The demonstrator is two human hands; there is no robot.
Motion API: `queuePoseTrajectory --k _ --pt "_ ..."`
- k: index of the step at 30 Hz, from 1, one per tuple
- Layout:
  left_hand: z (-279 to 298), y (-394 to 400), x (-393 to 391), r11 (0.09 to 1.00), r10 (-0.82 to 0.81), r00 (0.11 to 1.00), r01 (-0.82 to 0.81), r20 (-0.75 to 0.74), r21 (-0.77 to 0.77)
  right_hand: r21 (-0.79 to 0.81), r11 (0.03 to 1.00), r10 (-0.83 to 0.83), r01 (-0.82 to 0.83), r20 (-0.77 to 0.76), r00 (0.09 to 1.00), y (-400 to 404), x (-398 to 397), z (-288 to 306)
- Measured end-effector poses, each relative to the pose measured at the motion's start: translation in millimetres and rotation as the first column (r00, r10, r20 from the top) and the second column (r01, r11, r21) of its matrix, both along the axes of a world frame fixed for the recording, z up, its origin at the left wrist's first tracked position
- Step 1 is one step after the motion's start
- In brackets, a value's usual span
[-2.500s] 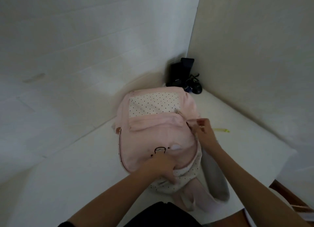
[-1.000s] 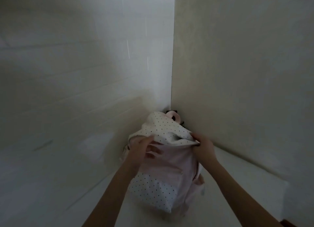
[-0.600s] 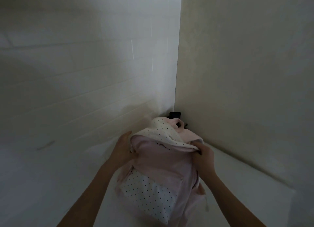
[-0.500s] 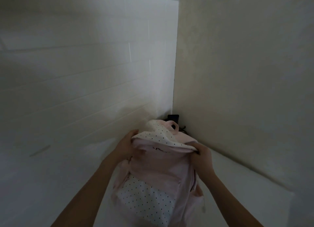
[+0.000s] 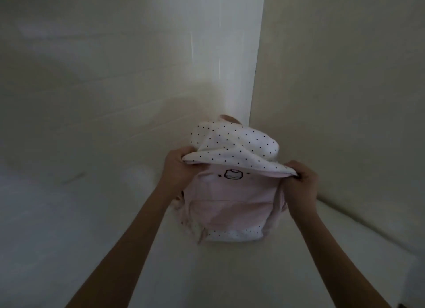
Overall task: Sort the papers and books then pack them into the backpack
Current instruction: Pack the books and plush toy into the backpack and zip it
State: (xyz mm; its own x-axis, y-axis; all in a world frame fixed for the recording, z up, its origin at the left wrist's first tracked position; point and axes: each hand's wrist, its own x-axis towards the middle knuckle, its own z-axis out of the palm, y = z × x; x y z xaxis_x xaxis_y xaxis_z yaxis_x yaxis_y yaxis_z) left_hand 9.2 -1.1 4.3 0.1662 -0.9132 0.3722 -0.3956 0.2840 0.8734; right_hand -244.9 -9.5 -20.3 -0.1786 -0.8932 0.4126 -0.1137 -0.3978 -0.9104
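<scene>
Backpack of soft pink fabric with white black-dotted flap (image 5: 230, 206) stood upright on white table (image 5: 92, 238), in wall corner. Earlier it lay flat; since then tipped up, cat-face print facing viewer. Left hand (image 5: 178, 169) gripped flap's left edge, moved up from bag's side. Right hand (image 5: 301, 181) still pinched flap's right edge.

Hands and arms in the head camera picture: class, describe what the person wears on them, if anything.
Nothing shows on them. The left hand and right hand are bare, with no gloves; no rings show in the dim light. Both forearms are bare up to the picture's bottom edge: no sleeves, watch or bracelet in view.
</scene>
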Motion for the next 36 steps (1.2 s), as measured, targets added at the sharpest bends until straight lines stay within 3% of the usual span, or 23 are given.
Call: queuePoseTrajectory --k 7,12,15,17,20,22,25,28,30,36 --pt "-55 47 6 0.979 -0.057 0.998 0.054 0.013 0.196 0.303 0.951 0.142 -0.067 -0.234 0.962 27 -26 -53" --pt "-68 34 7 0.974 0.107 0.981 -0.137 0.161 0.183 0.492 0.861 0.39 -0.13 -0.475 0.789 1 -48 -55" --pt "-77 29 8 0.937 0.269 0.962 -0.253 -0.036 0.24 0.547 0.829 0.433 -0.118 -0.494 0.754 -16 -35 -60" --pt "-83 25 8 0.908 0.287 0.933 -0.192 -0.218 0.372 0.552 0.833 0.409 -0.042 -0.562 0.719 -23 -21 -67" --pt "-92 17 4 0.823 0.199 0.96 -0.054 -0.197 0.566 0.509 0.853 0.275 0.117 -0.629 0.728 -21 -7 -69" --pt "-96 13 -1 0.783 0.212 0.963 -0.066 -0.166 0.618 0.451 0.873 0.155 0.187 -0.619 0.77 -19 -5 -68" --pt "-91 10 -20 0.855 0.336 0.942 -0.308 0.006 0.418 0.446 0.863 0.024 0.236 -0.504 0.864 -15 -2 -70" --pt "-81 2 -42 0.831 0.489 0.834 -0.534 0.256 0.154 0.371 0.869 -0.06 0.328 -0.579 0.813 -6 -7 -73" --pt "-71 -8 -58 0.84 0.483 0.822 -0.533 0.302 0.106 0.321 0.863 -0.128 0.39 -0.608 0.783 -4 -18 -71" --pt "-15 -59 -141 0.957 0.288 0.928 -0.267 0.237 -0.115 0.258 0.802 -0.359 0.538 -0.511 0.781 -16 -90 -48"
